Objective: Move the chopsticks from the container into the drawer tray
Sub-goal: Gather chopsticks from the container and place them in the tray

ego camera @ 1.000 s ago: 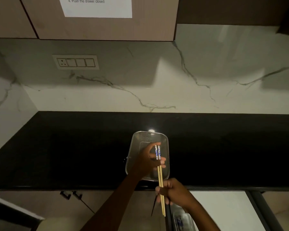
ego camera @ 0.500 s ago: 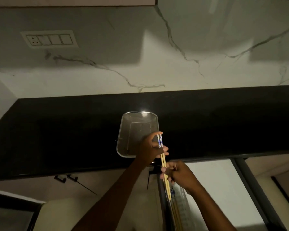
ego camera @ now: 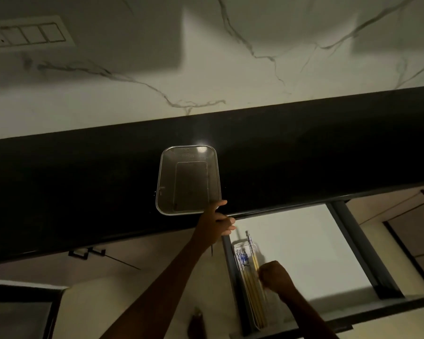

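A clear rectangular container (ego camera: 167, 177) sits on the black counter (ego camera: 83, 182) and looks empty. My left hand (ego camera: 216, 222) hovers at its near right corner, fingers spread, holding nothing. Below the counter a drawer (ego camera: 304, 253) stands pulled out. A narrow clear tray (ego camera: 239, 247) lies along its left side with several chopsticks inside. My right hand (ego camera: 274, 276) is closed on a pair of wooden chopsticks (ego camera: 252, 250) with blue-and-white tops, holding them low over the tray, tops pointing toward the counter.
A marble backsplash rises behind the counter, with a switch plate (ego camera: 27, 34) at upper left. The drawer has a white floor and dark side rails (ego camera: 362, 250). Black cabinet handles (ego camera: 86, 253) hang under the counter at left.
My right hand has carried the chopstick pair down from the container to the drawer tray. My left hand has let go of them and stays by the container. The view tilted downward.
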{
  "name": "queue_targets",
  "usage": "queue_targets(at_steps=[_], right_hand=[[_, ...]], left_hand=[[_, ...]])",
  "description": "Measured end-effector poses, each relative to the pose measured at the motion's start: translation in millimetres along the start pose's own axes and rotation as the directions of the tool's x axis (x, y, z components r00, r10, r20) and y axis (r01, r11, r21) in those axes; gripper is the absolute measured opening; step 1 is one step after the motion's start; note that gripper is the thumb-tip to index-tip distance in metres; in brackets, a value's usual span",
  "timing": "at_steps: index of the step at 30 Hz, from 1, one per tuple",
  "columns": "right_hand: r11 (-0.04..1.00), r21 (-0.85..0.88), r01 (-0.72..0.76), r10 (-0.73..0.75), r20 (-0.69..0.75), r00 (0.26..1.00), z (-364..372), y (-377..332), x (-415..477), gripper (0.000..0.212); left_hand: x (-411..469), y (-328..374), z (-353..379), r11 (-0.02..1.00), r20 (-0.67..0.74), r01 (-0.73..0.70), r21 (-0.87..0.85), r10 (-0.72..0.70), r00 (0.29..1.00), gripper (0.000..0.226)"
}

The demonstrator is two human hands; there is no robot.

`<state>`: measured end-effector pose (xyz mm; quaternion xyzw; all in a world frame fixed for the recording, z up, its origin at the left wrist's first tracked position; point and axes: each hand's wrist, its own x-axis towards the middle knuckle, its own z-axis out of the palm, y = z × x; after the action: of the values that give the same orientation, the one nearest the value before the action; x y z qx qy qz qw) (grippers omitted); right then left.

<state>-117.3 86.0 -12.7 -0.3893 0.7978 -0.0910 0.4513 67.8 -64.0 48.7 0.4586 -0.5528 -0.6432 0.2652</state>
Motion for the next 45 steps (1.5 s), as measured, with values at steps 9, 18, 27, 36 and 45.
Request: queue_targets(at_steps=[9, 18, 27, 36, 45], right_hand=[[0.966, -0.243, -0.093, 0.109, 0.054, 0.993, 32.7, 4.7, 6.3, 0.034], [0.962, -0.268, 0.048, -0.041, 0.033, 0.999, 48.1, 15.1, 10.0, 0.041], [0.936, -0.336, 0.102, -0.125, -0.047, 0.991, 60.8, 36.8, 12.4, 0.051], [0.866, -0.425, 0.264, -0.333, -0.094, 0.938, 63.9, 33.2, -0.6, 0.038], [0.878, -0.424, 0.222, -0.269, -0.052, 0.962, 56.9, 33.9, 6.0, 0.052]], left_hand=[[-9.7, -9.5, 0.6, 0.983, -0.015, 0.129, -0.13, -0.132, 0.991, 0.053], [-15.7, -22.9, 1.3, 0.98, -0.022, 0.185, -0.074, -0.187, 0.982, 0.047], [-16.2, -26.1, 8.9, 0.979, -0.026, 0.202, -0.03, -0.202, 0.979, 0.041], [-17.2, -25.7, 15.8, 0.979, -0.014, 0.203, 0.006, -0.203, 0.979, 0.038], [-17.4, -31.0, 17.8, 0.977, -0.021, 0.213, 0.009, -0.213, 0.977, 0.038]])
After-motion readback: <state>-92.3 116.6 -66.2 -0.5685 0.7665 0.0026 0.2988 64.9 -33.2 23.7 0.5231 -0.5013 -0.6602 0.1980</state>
